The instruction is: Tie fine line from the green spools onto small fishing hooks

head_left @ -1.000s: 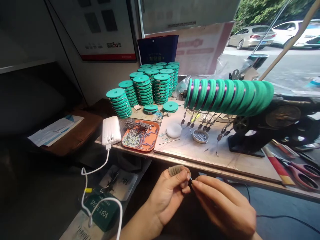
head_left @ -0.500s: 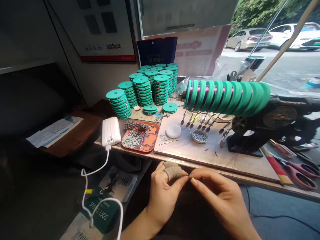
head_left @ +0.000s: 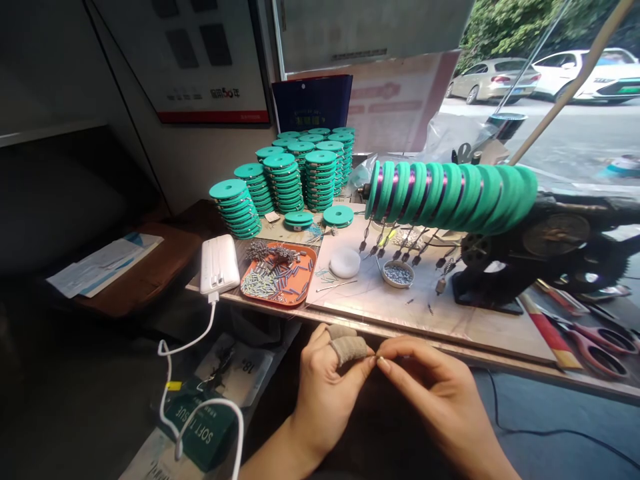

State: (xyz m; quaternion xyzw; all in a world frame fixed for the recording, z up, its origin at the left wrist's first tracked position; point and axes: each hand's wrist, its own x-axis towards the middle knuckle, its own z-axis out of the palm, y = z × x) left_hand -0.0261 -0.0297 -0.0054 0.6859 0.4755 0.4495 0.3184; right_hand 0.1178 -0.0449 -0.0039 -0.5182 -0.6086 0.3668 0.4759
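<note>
Turned knuckles-up since a second ago, the left hand (head_left: 327,387) meets the right hand (head_left: 435,390), both pinched on a tiny piece (head_left: 376,355), its kind too small to tell, just short of the bench (head_left: 360,327). Fingertips now nearly touch, suggesting finer, two-handed work. Cloth bands (head_left: 349,349) wrap left fingers. Beyond sit an orange tray (head_left: 243,294) and bowl (head_left: 399,285); metal parts hanging from green spools (head_left: 450,197) crowd the board (head_left: 425,327) behind.
</note>
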